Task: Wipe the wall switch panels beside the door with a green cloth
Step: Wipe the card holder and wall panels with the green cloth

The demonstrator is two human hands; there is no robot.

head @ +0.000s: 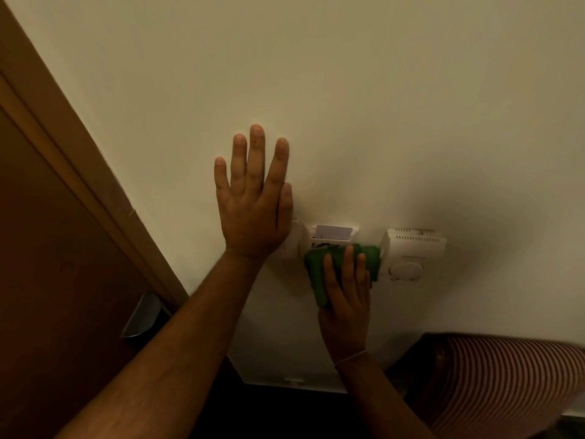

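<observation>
The right hand (346,289) presses a bunched green cloth (319,274) against the wall (348,106), over the lower part of the middle switch panel (330,231), the one with a card standing in its top slot. Its fingers (348,261) are curled over the wad, closed on it and pinning it flat to the panel face; the thumb is hidden. The left hand (253,207) lies open and flat on the wall, fingers spread and holding nothing, its heel covering part of the leftmost panel (292,242), nearest the door frame (63,147). To the right of the cloth, just beside it, is a white thermostat box (411,255) with vents and a round dial. The cloth looks soft and light; it will fold and bunch under pressure, so it is best held as a thick pad under the fingertips with loose ends tucked in. The panels are rigid plastic, but the card, the rockers and the dial could probably be nudged by a hard wipe, so light strokes seem wise. The leftmost panel stays out of the cloth's reach until the bracing hand lifts.
</observation>
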